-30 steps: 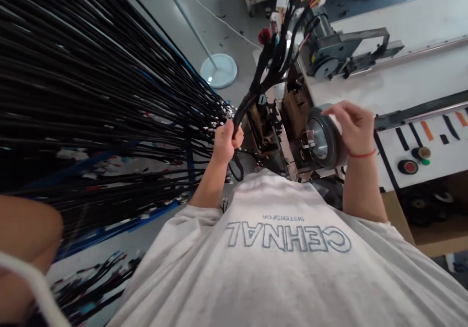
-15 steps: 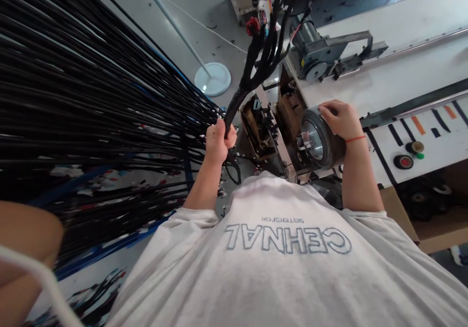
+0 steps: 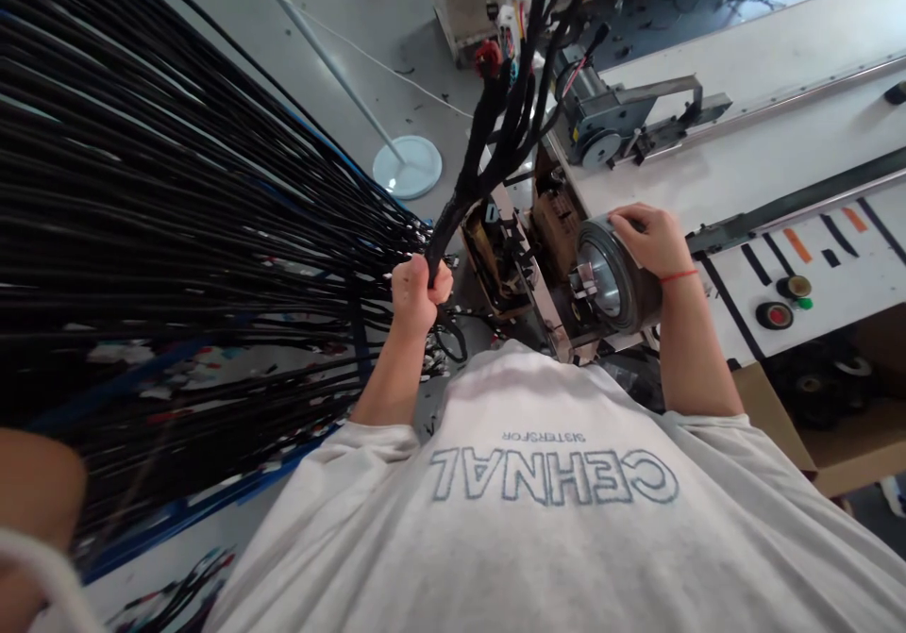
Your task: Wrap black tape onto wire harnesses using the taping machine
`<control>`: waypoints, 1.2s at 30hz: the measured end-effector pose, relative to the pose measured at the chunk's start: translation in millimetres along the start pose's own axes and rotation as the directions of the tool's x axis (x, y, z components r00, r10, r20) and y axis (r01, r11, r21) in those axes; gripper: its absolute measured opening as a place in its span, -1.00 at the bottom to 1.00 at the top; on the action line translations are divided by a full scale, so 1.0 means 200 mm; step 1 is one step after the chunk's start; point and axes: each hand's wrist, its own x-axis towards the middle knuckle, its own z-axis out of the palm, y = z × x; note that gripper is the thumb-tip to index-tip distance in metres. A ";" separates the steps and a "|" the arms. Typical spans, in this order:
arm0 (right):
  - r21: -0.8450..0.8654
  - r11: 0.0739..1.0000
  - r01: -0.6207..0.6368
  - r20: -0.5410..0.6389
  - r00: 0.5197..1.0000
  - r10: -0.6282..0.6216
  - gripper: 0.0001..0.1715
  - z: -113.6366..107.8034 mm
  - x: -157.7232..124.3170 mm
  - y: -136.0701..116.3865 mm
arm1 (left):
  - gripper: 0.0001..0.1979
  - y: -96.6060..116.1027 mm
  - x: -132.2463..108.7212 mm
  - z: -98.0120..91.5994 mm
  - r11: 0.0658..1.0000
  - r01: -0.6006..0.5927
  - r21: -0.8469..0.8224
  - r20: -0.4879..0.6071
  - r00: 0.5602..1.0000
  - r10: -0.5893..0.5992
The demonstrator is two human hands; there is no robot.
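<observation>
My left hand [image 3: 419, 295] is closed in a fist around the thick black-taped trunk of a wire harness [image 3: 467, 180]. The harness stands up and leans away to the right, its branches fanning out at the top with white, red and orange connectors. My right hand [image 3: 655, 241] rests on the upper rim of a wide greyish roll of tape or film [image 3: 641, 289], thumb and fingers bent in on its edge. Whether a loose end is pinched there is hidden. The roll sits on a metal holder [image 3: 584, 279] at the near end of the white bench.
Many long black harnesses [image 3: 212, 180] hang at left. A pale pole with a round base [image 3: 407, 167] stands on the floor. On the white bench [image 3: 750, 142] are a motor unit [image 3: 601, 124] and push buttons [image 3: 775, 315]. A cardboard box [image 3: 856, 444] is below; another person's limb [image 3: 39, 491] shows lower left.
The whole view has shifted slightly. My left hand still grips the harness, which is a little lower and more upright. My right hand stays on the roll.
</observation>
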 end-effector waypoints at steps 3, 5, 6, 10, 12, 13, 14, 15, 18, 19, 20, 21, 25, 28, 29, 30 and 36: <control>0.008 1.000 0.001 -0.006 1.000 -0.001 -0.71 0.00 0.00 0.00 | -0.27 0.01 0.01 0.01 0.999 -0.048 -0.004 0.031 0.998 0.048; 0.005 1.000 0.001 -0.009 1.000 -0.001 -0.71 0.00 -0.01 0.00 | -0.27 0.02 0.02 0.02 1.000 -0.029 0.000 0.004 1.000 0.029; 0.004 1.000 0.002 -0.010 1.000 -0.002 -0.71 0.00 -0.01 0.00 | -0.28 0.03 0.02 0.02 1.000 -0.010 0.004 -0.016 1.000 0.010; -0.007 1.000 -0.003 -0.005 1.000 0.003 -0.70 0.01 0.00 0.00 | -0.29 0.03 0.03 0.04 0.999 -0.009 0.043 0.013 1.000 0.009; -0.016 1.000 -0.009 -0.006 1.000 0.009 -0.70 0.01 0.00 0.00 | -0.28 0.03 0.03 0.05 0.996 -0.048 0.081 0.062 0.997 0.043; -0.019 1.000 -0.010 -0.009 1.000 0.010 -0.70 0.01 0.00 0.01 | -0.27 0.03 0.04 0.05 0.993 -0.065 0.097 0.083 0.995 0.057; -0.021 1.000 -0.009 -0.013 1.000 0.008 -0.70 0.02 0.00 0.01 | -0.27 0.03 0.04 0.06 0.991 -0.078 0.107 0.098 0.993 0.068; -0.024 1.000 -0.004 -0.016 1.000 0.004 -0.70 0.02 0.00 0.01 | -0.27 0.04 0.05 0.06 0.990 -0.086 0.109 0.107 0.991 0.074; -0.034 0.999 0.015 -0.016 1.000 -0.015 -0.71 0.02 0.00 0.01 | -0.27 0.04 0.07 0.08 0.993 -0.090 0.072 0.137 0.987 0.080; -0.040 0.999 0.023 -0.012 1.000 -0.023 -0.72 0.02 0.00 0.01 | -0.27 0.04 0.08 0.09 0.994 -0.089 0.057 0.155 0.985 0.080; -0.048 0.998 0.033 -0.007 0.999 -0.033 -0.73 0.02 0.00 0.01 | -0.28 0.04 0.08 0.09 0.995 -0.091 0.044 0.174 0.981 0.082; -0.058 0.997 0.043 -0.004 0.999 -0.044 -0.73 0.02 0.00 0.01 | -0.28 0.04 0.09 0.10 0.995 -0.096 0.038 0.194 0.977 0.086; -0.078 0.992 0.097 -0.005 0.995 -0.097 -0.77 0.02 0.01 0.00 | -0.29 0.04 0.11 0.12 0.990 -0.128 0.059 0.275 0.955 0.107; -0.044 0.991 0.127 -0.026 0.991 -0.128 -0.78 0.00 0.01 -0.02 | -0.30 0.02 0.11 0.13 0.985 -0.165 0.053 0.347 0.928 0.137; -0.020 0.991 0.132 -0.036 0.990 -0.133 -0.78 -0.01 0.01 -0.03 | -0.30 0.02 0.11 0.13 0.984 -0.175 0.047 0.364 0.920 0.146; 0.011 0.991 0.134 -0.045 0.990 -0.133 -0.78 -0.01 0.01 -0.04 | -0.30 0.01 0.11 0.14 0.983 -0.180 0.043 0.376 0.914 0.151; 0.170 0.982 0.079 -0.061 0.996 -0.070 -0.73 -0.06 -0.04 -0.08 | -0.28 -0.03 0.09 0.16 0.988 -0.145 0.055 0.426 0.898 0.108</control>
